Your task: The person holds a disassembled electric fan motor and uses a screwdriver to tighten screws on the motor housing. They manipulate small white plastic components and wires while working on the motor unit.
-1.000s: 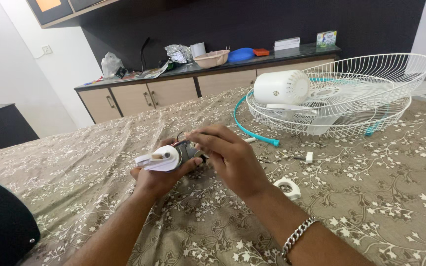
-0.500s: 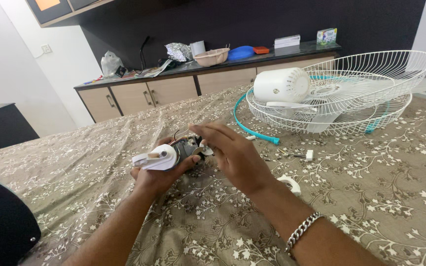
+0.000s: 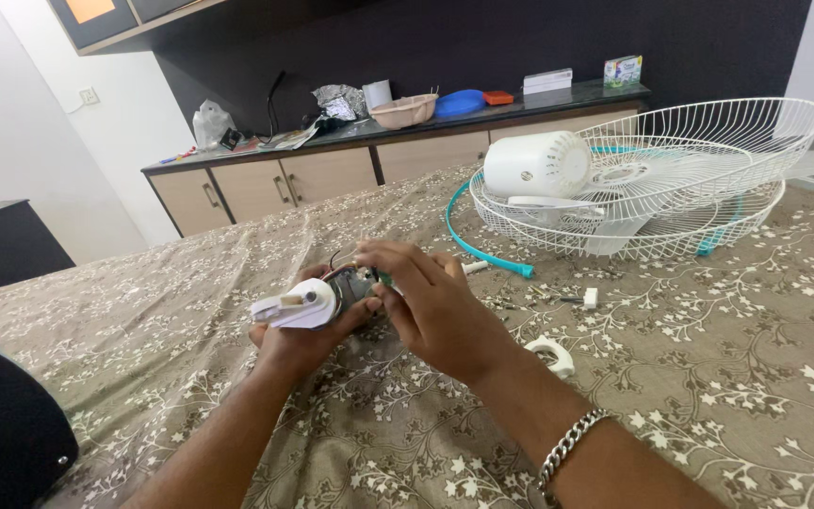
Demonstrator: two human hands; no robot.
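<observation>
Floral bedspread, left hand grip closed around fan motor, right hand pinching its wires

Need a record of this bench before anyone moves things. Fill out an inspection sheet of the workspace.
Surface: bed with brown flowered cover.
Job's things: small fan motor with white end cap, held above the cover.
Clutter: white wire fan guards, white motor housing, teal rim ring, white clip, small loose parts.
Grippers: left hand cradles the motor; right hand pinches at its top.
Cables: thin wires on the motor.
Surroundings: cabinet counter with bowl, bags, boxes; dark wall.
</observation>
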